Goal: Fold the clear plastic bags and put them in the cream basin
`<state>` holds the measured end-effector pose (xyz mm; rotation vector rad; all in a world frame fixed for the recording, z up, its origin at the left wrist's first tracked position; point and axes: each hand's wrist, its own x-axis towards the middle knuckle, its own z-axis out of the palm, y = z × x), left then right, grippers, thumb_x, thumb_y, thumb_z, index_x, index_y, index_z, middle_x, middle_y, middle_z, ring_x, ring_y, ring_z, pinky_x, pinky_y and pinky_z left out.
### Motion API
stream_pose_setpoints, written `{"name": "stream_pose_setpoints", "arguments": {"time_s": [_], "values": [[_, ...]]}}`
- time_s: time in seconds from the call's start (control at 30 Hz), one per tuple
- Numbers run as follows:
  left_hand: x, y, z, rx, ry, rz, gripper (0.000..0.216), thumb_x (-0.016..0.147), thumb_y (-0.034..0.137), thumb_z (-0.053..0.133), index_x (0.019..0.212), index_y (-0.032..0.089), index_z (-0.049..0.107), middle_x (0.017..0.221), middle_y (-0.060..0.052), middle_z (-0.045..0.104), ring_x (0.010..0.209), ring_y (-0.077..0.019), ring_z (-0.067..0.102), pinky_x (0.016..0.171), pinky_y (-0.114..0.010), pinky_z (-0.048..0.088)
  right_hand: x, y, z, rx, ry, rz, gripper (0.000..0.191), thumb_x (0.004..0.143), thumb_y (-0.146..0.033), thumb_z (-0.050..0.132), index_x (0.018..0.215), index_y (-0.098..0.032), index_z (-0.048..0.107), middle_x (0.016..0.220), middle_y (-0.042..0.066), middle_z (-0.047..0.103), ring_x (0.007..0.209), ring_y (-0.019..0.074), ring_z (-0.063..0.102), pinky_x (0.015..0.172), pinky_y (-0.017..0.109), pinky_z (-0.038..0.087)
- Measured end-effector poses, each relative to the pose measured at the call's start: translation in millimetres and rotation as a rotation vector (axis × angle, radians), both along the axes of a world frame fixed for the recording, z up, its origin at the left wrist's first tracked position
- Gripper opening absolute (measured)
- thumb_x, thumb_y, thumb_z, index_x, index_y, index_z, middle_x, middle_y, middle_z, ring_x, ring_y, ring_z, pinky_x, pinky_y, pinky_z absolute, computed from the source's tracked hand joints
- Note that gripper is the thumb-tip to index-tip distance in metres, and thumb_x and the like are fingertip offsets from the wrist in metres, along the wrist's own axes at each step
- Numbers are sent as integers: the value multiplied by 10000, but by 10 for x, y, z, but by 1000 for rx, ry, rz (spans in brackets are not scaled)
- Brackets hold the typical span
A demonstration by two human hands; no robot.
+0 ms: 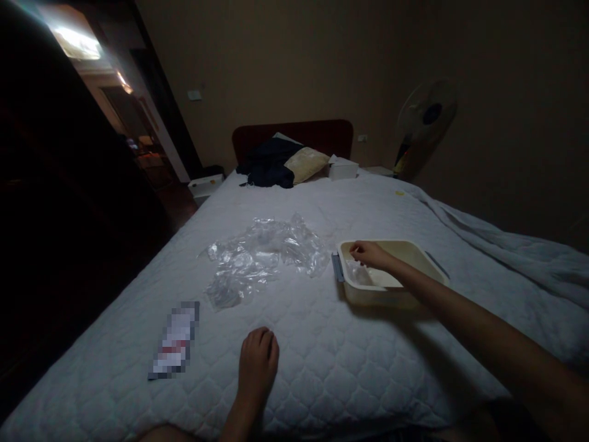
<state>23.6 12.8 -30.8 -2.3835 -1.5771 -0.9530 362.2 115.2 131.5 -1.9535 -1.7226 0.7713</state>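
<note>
My right hand [370, 254] reaches over the cream plastic storage bin [400, 297] with its fingers pinched together. A clear plastic bag [359, 274] hangs from the fingertips down into the bin's left part. Grey clip handles [338, 267] sit on the bin's ends. My left hand [260, 355] rests on the white quilted bed cover, its fingers curled in and nothing seen in them. Crumpled clear plastic bags [262, 258] lie spread out to the left of the bin. A flat packet, blurred out [175, 341], lies to the left of my left hand.
Toward the headboard [340, 130] are dark clothing [271, 161], a beige pillow [306, 163] and a white box [343, 169]. A standing fan [430, 116] is at the right wall. A rumpled sheet [501, 239] runs along the right edge. A small yellow item [399, 193] lies on the bed.
</note>
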Motion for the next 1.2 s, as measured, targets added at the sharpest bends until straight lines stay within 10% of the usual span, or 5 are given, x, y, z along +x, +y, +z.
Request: {"name": "stream_pose_setpoints", "arguments": {"time_s": [0.3,0.67,0.93,1.2], "values": [[30,-39,83,-41,-41,5,142,796,142,436,846,157,568,876,-79,569,832,-198,519,744,-360,440,-934,-242,6,586,-229,395,215,799,-194,425,952,-154,571,905,79,587,799,158,546,731,262,403],[53,-75,111,-57,-95,13,160,783,102,419,835,166,557,852,-71,555,824,-194,507,736,-366,429,-1963,-105,-990,537,-73,352,247,803,-170,415,1019,-153,536,980,90,567,924,182,532,821,295,411],[69,-69,75,-89,-111,34,155,761,76,431,807,166,548,837,-68,545,813,-197,497,738,-374,426,-2268,229,-1139,567,-175,243,362,806,-222,438,1152,-122,477,1115,149,542,1028,246,487,877,359,354],[69,-69,91,-97,-116,29,125,758,85,443,774,169,535,826,-68,539,802,-197,484,723,-376,425,-2253,342,-1085,472,-51,256,170,775,-214,436,802,-159,594,827,85,612,812,193,565,756,298,406]]}}
